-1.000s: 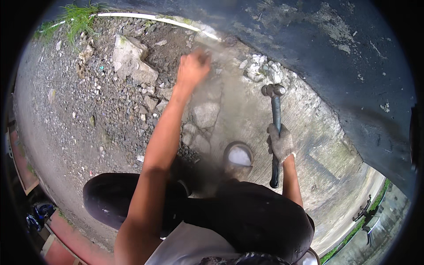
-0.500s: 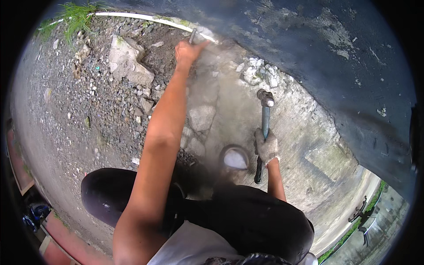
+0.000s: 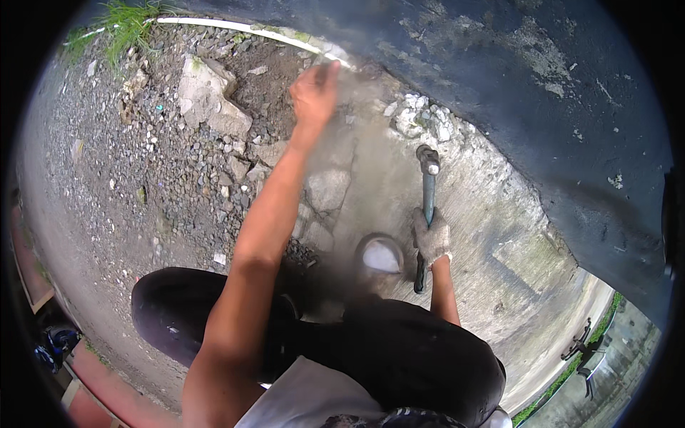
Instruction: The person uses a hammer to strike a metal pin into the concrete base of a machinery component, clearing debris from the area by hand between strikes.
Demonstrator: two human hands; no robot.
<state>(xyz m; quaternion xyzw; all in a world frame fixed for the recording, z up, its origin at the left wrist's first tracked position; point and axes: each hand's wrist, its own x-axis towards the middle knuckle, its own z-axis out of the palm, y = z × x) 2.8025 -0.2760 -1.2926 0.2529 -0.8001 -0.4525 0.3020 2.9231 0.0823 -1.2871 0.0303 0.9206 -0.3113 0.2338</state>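
My bare left hand (image 3: 314, 96) is reached far forward, near the end of a white pipe (image 3: 267, 33) at the foot of the dark wall. Its fingers are closed round a short metal chisel (image 3: 322, 74), of which only a small dark bit shows. On my right hand (image 3: 432, 237) is a pale knitted glove. That hand grips a hammer (image 3: 429, 189) with a metal head, a grey-green shaft and a black lower grip. The hammer head points away from me, over the concrete slab (image 3: 471, 214) and just short of some broken white rubble (image 3: 421, 118).
A dark painted wall (image 3: 556, 93) bounds the slab at the far right. Gravel (image 3: 178, 171) and a large broken concrete chunk (image 3: 210, 96) lie to the left. Between my knees and the hammer is a round opening (image 3: 379, 255) with something white in it. Grass (image 3: 128, 32) grows far left.
My left hand has drawn back slightly toward me and to the right, and turned; the chisel that stuck up from it is now mostly hidden. The hammer has barely moved.
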